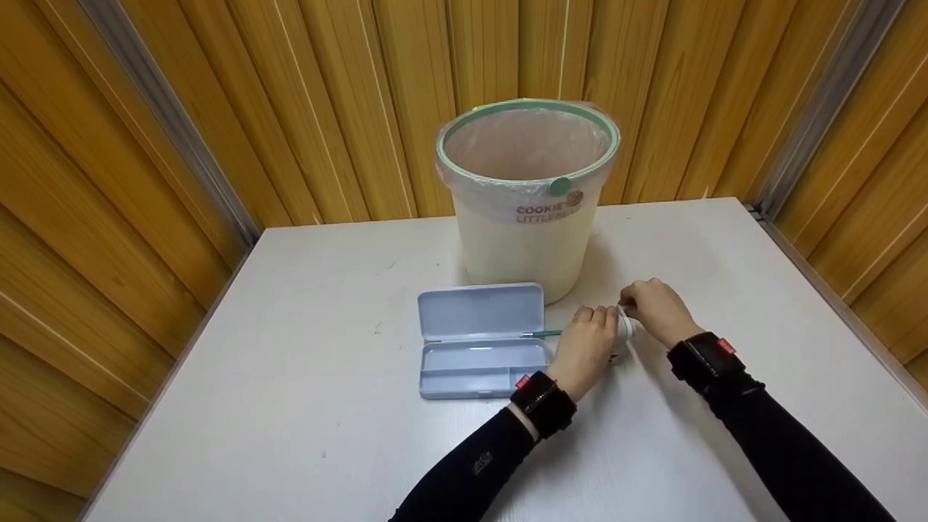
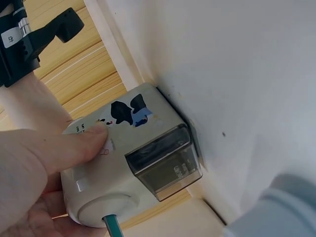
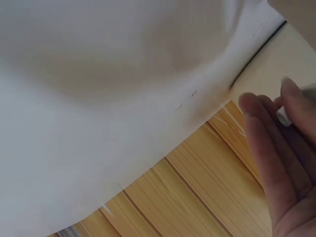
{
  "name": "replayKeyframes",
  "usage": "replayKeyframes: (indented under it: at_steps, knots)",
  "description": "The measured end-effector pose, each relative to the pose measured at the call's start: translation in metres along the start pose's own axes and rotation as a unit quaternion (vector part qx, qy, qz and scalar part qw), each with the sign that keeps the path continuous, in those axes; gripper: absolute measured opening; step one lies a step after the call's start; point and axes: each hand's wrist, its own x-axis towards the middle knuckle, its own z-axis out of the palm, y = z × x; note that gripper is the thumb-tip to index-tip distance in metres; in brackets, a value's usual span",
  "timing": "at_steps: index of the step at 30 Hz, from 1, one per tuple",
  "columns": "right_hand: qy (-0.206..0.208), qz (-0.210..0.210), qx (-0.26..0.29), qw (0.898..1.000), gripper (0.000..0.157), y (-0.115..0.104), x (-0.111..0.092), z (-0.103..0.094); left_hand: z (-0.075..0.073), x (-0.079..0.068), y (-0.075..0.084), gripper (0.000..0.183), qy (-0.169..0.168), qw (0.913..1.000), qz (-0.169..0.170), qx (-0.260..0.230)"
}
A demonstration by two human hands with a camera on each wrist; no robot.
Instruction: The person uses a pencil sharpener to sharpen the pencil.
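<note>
My left hand [image 1: 584,349] grips a white crank pencil sharpener [image 2: 163,111], thumb lying across its printed top. The sharpener has a dark see-through shavings drawer [image 2: 170,170]. A green pencil [image 2: 113,226] is in its round front hole and points left toward the pencil case in the head view. On the sharpener's far side, my right hand [image 1: 658,313] pinches a small white knob [image 3: 283,117] between thumb and fingers, seen in the right wrist view. Left of my hands lies an opened light-blue pencil case [image 1: 478,312], its visible compartments holding nothing.
Behind the pencil case stands a cream bin [image 1: 525,246] with a green rim and a clear liner. Everything rests on a white table [image 1: 304,377]. Yellow wood-panelled walls [image 1: 326,109] close in the back and both sides.
</note>
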Motion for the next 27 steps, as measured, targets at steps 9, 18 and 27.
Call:
replayKeyframes:
  at_steps: [9, 18, 27]
  knots:
    - [-0.069, -0.007, 0.004, 0.998, 0.014, 0.006, -0.001, 0.001, -0.001, 0.001, 0.004, 0.033, -0.007, 0.9997, -0.013, 0.018]
    - [-0.106, -0.041, 0.038, 0.993, 0.006, 0.018, 0.001, 0.000, -0.004, 0.001, 0.009, 0.031, -0.015, 0.9986, -0.037, 0.035]
    - [-0.114, -0.056, 0.064, 0.990, 0.005, 0.019, -0.005, 0.003, -0.005, 0.001, 0.009, 0.028, -0.001, 0.9980, -0.049, 0.041]
